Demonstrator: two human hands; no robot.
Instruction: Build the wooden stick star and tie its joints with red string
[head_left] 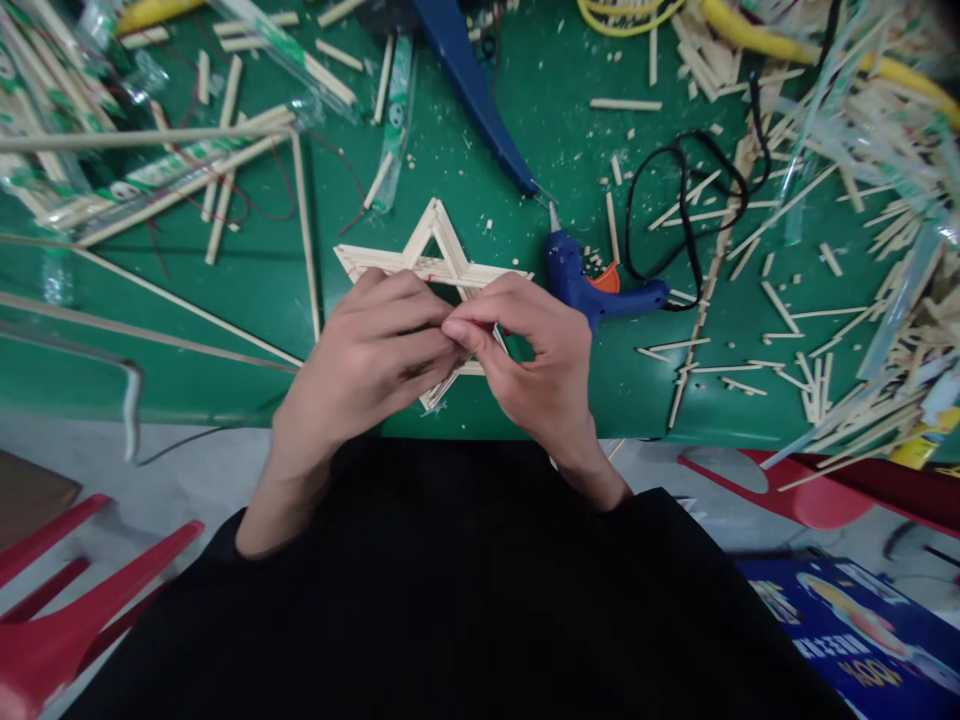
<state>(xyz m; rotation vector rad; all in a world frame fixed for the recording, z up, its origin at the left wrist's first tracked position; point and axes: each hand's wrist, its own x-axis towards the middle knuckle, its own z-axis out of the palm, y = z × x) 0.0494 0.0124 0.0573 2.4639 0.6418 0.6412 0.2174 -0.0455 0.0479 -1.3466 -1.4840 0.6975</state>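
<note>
A six-pointed star [442, 235] built of pale wooden sticks lies on the green tabletop [555, 130] near its front edge. Both hands are over the star's middle, their fingertips meeting there. My left hand [367, 345] is closed, fingers curled and drawn together, covering the star's left side. My right hand [536, 345] pinches thumb against forefinger beside the left fingertips. Whatever lies between the fingers is hidden or too small to name. A bit of red shows on the star just above the left fingers. Right of the star lies a blue glue gun [570, 270] with an orange trigger.
Behind the star is a long blue handle-like tool [480, 100]. Wrapped chopsticks [135, 190] and a stick frame [304, 230] occupy the left. A black cord [682, 190] and many loose sticks [817, 385] cover the right. Red chairs [112, 600] stand below the table.
</note>
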